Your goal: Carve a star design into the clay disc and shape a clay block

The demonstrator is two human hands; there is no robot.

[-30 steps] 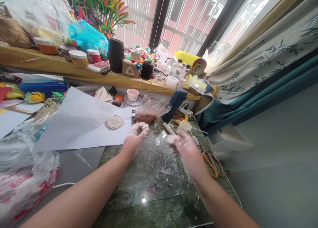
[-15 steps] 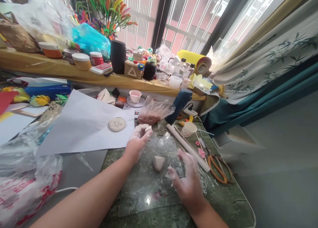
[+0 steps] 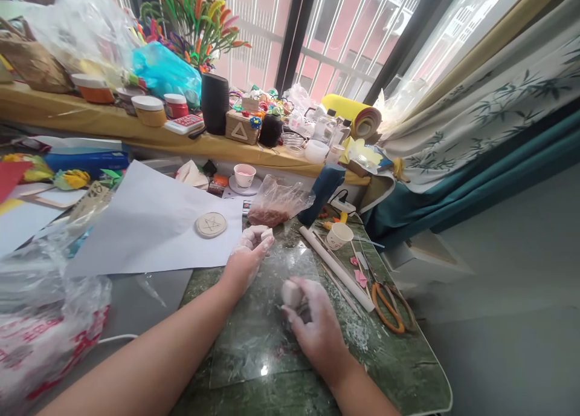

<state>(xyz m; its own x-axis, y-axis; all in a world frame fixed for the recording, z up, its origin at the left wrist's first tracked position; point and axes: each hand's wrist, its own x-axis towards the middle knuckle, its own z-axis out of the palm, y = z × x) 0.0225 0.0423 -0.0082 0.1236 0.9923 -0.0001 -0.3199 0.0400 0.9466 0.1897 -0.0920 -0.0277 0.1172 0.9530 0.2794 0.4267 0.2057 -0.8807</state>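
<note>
My right hand [image 3: 317,325], dusted white, is closed with fingers and thumb around a pale lump of clay [image 3: 291,294] over the clear sheet [image 3: 244,343]. The lump is slightly blurred; whether it touches the sheet I cannot tell. Farther forward, my left hand [image 3: 249,253] is curled, with a small white piece of clay [image 3: 267,234] between thumb and fingers. To its left, a round clay disc [image 3: 211,225] marked with a star lies on the white paper [image 3: 149,222].
Right of the sheet lie a white rolling rod [image 3: 338,268], thin sticks, a paper cup [image 3: 339,236] and orange-handled scissors [image 3: 388,310]. Behind my left hand sits a plastic bag of brown material [image 3: 276,207]. A ledge [image 3: 181,144] crowded with jars runs along the window.
My right hand has moved left and closed on the clay lump that lay on the sheet. My left hand keeps its small piece and has barely moved.
</note>
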